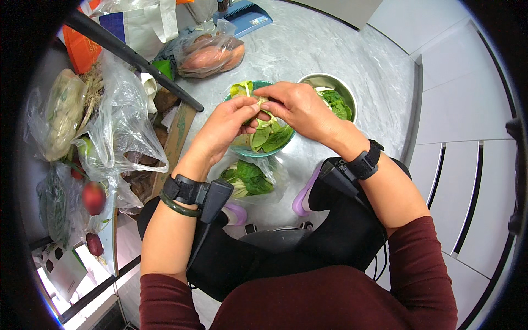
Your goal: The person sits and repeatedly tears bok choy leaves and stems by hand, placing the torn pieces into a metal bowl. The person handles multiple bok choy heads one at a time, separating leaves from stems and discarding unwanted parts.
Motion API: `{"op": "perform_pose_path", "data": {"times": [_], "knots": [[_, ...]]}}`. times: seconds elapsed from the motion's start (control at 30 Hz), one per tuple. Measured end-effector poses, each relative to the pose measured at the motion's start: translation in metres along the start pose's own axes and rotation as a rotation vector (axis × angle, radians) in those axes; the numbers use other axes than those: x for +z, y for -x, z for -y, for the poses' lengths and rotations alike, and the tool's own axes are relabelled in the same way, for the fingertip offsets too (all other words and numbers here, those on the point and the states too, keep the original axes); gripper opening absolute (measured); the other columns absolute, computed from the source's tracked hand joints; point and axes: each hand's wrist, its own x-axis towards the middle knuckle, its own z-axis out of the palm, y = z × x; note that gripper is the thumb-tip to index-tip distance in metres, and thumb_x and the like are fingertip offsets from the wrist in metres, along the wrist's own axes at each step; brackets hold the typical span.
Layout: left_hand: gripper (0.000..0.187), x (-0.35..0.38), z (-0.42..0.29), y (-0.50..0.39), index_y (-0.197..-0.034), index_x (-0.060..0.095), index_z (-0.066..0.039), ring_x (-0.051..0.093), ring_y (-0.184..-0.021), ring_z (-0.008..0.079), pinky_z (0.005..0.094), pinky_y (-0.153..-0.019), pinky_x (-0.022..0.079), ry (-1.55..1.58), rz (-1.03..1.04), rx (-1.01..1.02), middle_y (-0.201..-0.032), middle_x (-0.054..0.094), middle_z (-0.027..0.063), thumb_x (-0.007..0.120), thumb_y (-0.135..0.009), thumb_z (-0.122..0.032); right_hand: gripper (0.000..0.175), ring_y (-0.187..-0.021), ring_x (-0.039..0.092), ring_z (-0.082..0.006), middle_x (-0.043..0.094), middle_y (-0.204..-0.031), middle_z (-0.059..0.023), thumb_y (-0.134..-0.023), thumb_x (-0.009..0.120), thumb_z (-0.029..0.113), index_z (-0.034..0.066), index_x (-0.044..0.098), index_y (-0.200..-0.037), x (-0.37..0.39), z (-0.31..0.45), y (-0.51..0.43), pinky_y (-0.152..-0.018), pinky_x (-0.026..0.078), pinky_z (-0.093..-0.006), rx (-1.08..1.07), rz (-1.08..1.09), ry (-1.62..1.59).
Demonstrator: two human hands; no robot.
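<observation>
Over a green plastic basin [268, 154] on the floor, my left hand [233, 117] and my right hand [299, 107] meet at the fingertips. Between them they pinch a small piece of leafy greens [260, 101]; its exact shape is partly hidden by my fingers. Loose green leaves [276, 139] lie in the basin, and a yellowish leaf [241, 88] shows beyond my left hand. Right of the basin, a stainless steel bowl [354, 99] holds leaves with white stems [336, 103]. Nearer my feet, a clear plastic bag [278, 187] with leafy greens [249, 177] rests on the floor.
A black pole [136, 60] slants in from the upper left. Bagged sweet potatoes [212, 57], a blue dustpan [247, 18] and a tote bag [142, 31] lie beyond. A cardboard box [175, 140] and bagged vegetables [64, 115] crowd the left. White cabinets [458, 78] stand at right.
</observation>
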Motion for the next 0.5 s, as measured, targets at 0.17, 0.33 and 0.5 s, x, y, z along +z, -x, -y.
{"op": "perform_pose_path", "data": {"times": [0.17,0.33,0.5], "knots": [[0.024,-0.002,0.005,0.001,-0.105,0.062,0.002,0.061,-0.077,0.0173,0.03,-0.071,0.048,-0.457,-0.042,0.17,-0.089,0.068,0.0096,0.052,-0.094,-0.017,0.024,-0.086,0.063,-0.0365,0.064,-0.089,-0.0161,-0.081,0.062,0.013,0.0048,0.063,-0.104,0.01,-0.002,0.007,-0.072,0.051,-0.0446,-0.088,0.008,0.082],[0.024,0.0,0.008,0.01,-0.106,0.06,0.0,0.059,-0.083,0.0412,0.0411,-0.074,0.047,-0.888,-0.1,0.396,-0.092,0.063,0.0232,0.05,-0.092,-0.016,0.014,-0.084,0.064,-0.0351,0.061,-0.086,-0.0155,-0.08,0.056,0.008,0.0022,0.061,-0.092,0.024,0.0,0.015,-0.07,0.052,-0.0425,-0.14,0.015,0.163],[0.024,0.007,0.002,0.012,-0.103,0.059,0.001,0.059,-0.082,0.0429,0.0422,-0.071,0.046,-0.926,-0.144,0.324,-0.087,0.059,0.0266,0.05,-0.092,-0.018,0.01,-0.079,0.064,-0.0323,0.059,-0.084,-0.0139,-0.08,0.055,0.009,0.0007,0.058,-0.086,0.033,0.003,0.02,-0.068,0.053,-0.039,-0.182,-0.064,0.259]]}}
